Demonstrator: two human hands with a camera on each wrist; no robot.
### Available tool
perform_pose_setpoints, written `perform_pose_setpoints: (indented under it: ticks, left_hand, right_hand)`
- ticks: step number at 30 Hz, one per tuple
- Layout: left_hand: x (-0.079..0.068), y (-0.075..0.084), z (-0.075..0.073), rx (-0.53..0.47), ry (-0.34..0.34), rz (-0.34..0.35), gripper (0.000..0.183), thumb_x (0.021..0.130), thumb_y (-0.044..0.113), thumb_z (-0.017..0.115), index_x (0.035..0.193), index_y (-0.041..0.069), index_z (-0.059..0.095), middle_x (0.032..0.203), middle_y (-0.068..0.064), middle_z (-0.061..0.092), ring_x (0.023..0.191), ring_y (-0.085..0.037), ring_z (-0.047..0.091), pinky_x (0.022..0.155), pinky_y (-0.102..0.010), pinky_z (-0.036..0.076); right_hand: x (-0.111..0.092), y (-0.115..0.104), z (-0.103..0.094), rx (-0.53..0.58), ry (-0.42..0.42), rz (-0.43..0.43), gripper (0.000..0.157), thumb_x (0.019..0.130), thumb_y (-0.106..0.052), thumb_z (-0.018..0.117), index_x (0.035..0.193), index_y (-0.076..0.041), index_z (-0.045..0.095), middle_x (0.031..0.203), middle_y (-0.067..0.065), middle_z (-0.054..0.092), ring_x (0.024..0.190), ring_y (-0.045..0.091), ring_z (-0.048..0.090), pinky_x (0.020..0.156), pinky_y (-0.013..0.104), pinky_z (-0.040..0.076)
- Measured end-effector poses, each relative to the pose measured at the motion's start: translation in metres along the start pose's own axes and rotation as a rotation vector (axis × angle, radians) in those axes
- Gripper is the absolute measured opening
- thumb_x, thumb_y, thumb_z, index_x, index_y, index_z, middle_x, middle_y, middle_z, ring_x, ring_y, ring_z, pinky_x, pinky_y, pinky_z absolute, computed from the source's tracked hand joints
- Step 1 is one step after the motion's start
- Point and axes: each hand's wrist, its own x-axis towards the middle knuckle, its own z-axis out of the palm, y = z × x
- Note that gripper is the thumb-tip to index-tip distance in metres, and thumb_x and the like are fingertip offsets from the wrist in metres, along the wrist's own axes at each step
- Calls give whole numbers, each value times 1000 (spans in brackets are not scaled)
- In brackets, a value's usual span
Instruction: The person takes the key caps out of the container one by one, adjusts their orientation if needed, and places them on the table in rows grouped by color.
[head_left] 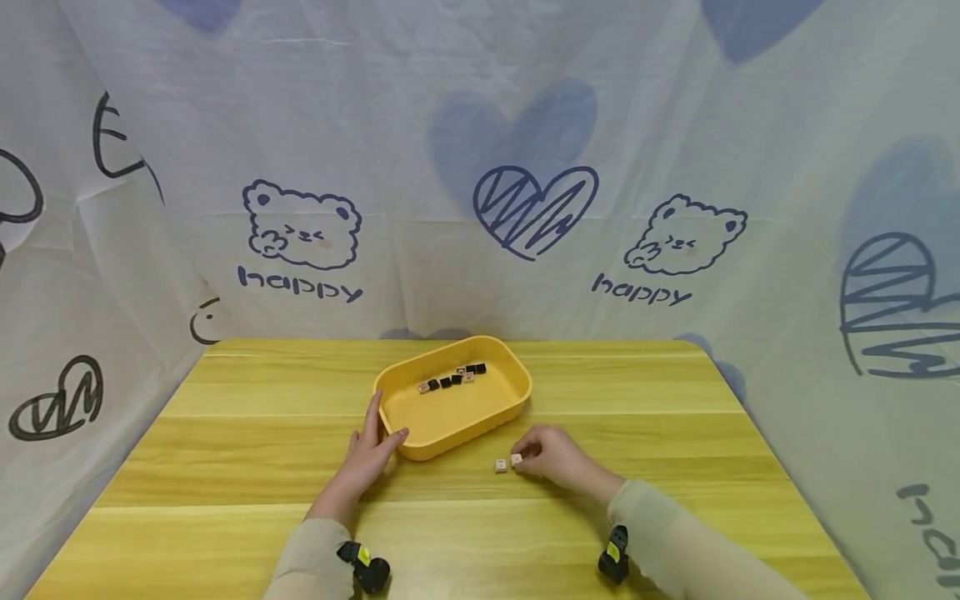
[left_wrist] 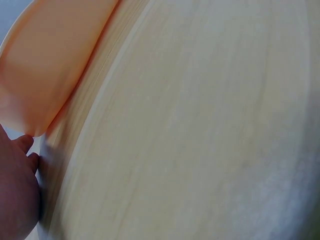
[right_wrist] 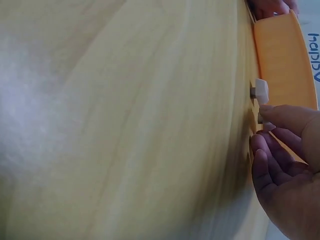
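Note:
A shallow yellow tray [head_left: 457, 437] stands at an angle on the table. My left hand [head_left: 366, 454] holds its near left corner, the thumb by the front rim and the fingers along the left side. In the right wrist view, my right hand [right_wrist: 290, 160] pinches a small white keycap [right_wrist: 268, 126] between thumb and fingers, close over the tabletop. Beside it, on the left in the head view, another white keycap [head_left: 501, 467] sits on the table in front of the tray. Several black and white keycaps [head_left: 446, 382] lie in uneven rows inside the tray.
The table [head_left: 247, 467] has a yellow wood-grain top. A pale cloth [head_left: 420, 250] printed with hearts and bears hangs behind its far edge and at both sides. Each wrist wears a small black camera [head_left: 371, 571].

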Motion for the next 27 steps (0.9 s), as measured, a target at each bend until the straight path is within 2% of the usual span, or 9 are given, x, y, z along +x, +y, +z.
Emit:
perform_pose_setpoints:
  ticks: [7, 27]
  left_hand:
    - [1, 0, 0, -2, 2, 5, 84, 100, 34, 52, 157, 21, -9, 159, -24, 3, 143, -46, 5, 112, -55, -16]
    - [2, -2, 0, 4, 4, -19, 85, 99, 35, 52, 157, 23, -9, 160, -22, 2, 143, -48, 3, 113, -55, -15]
  right_hand:
    - [0, -3, 3, -29, -15, 24, 10, 81, -8, 78, 90, -7, 73, 83, -2, 60, 75, 12, 55, 65, 26, 49]
    - [1, -6, 4, -57, -13, 1, 16, 78, -5, 80, 91, -6, 72, 81, -1, 59, 70, 13, 52, 60, 25, 46]
